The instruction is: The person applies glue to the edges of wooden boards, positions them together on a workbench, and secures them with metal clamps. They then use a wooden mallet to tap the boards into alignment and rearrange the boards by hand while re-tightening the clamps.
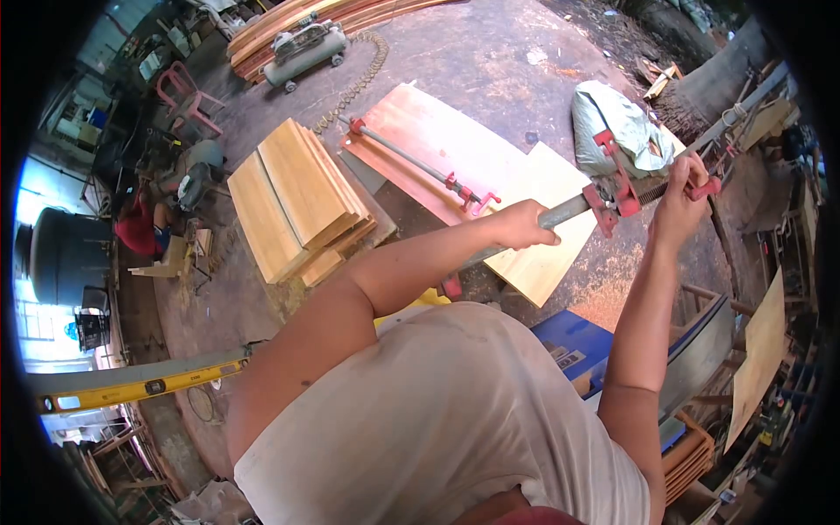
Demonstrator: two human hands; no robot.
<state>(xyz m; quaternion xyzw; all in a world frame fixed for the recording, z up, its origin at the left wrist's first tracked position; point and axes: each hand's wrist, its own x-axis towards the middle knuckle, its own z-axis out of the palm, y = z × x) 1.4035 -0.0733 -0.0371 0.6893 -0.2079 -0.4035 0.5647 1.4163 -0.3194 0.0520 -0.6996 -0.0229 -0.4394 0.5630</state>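
My left hand [525, 225] is closed around the grey pipe of a pipe clamp [567, 210], held in the air in front of my body. My right hand [678, 201] grips its screw end beside the red handle [703, 189]. Red jaws [617, 199] sit on the clamp between my hands. Beyond it, a second pipe clamp [407, 156] with red ends lies across a reddish wooden panel [455, 131]. A paler board [551, 249] lies at the panel's right, partly behind the held clamp.
Stacked boards [293, 197] lie at left of the panel. A white sack [612, 122] stands at right, a blue box [573, 346] close by my body. A yellow spirit level [149, 387] is at left. Farther back are an air compressor [304, 52] and a seated person [140, 223].
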